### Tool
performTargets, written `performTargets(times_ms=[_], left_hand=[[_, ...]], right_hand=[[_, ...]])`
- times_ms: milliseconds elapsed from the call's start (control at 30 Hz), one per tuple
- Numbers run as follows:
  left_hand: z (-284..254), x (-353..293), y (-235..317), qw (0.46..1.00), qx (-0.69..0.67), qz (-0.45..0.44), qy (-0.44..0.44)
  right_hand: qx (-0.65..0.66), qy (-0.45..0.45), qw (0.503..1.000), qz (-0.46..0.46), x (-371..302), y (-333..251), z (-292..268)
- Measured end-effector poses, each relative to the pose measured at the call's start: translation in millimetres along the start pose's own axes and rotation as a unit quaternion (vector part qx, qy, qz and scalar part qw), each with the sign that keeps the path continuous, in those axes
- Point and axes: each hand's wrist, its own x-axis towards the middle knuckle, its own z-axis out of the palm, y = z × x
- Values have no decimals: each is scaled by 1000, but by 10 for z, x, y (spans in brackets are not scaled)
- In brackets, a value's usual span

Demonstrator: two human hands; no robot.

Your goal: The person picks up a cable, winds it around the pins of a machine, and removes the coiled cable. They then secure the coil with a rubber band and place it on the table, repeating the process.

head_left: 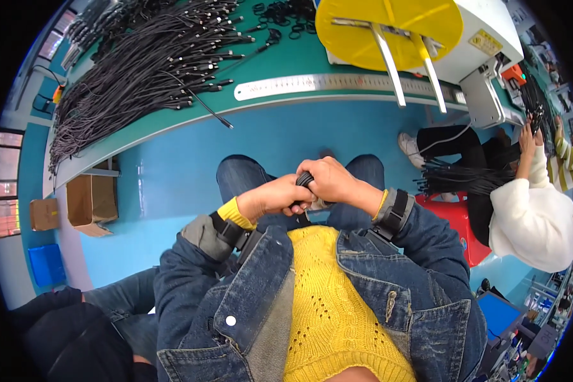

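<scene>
Over my lap, my left hand and my right hand are brought together around a small coil of black cable. Both sets of fingers are closed on it. Ribbed black turns stick out between the two hands, and a short dark piece hangs below them. Most of the coil is covered by my fingers. Beyond my knees, a large pile of black cables with metal plug ends lies on the green worktable. One cable end pokes out past the table's front edge.
A steel ruler lies along the table's front edge. Right of it stands a white machine with a yellow disc and protruding prongs. Co-workers sit close by: a white-sleeved person at right, another person at left. Cardboard boxes stand left.
</scene>
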Motion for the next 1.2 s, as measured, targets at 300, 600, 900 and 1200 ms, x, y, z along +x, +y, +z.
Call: performTargets(times_ms=[300, 600, 900, 1200], left_hand=[[-481, -477, -109, 971, -153, 166, 76], [-527, -605, -15, 948, -165, 247, 114], [-433, -449, 252, 880, -186, 389, 202], [39, 0, 240, 925, -48, 361, 109]], right_hand=[[-32, -89, 991, -92, 1037, -463, -727], [-327, 302, 893, 64, 2290, 527, -1057], [567, -44, 817, 96, 850, -351, -565], [551, 67, 826, 96, -253, -108, -298]])
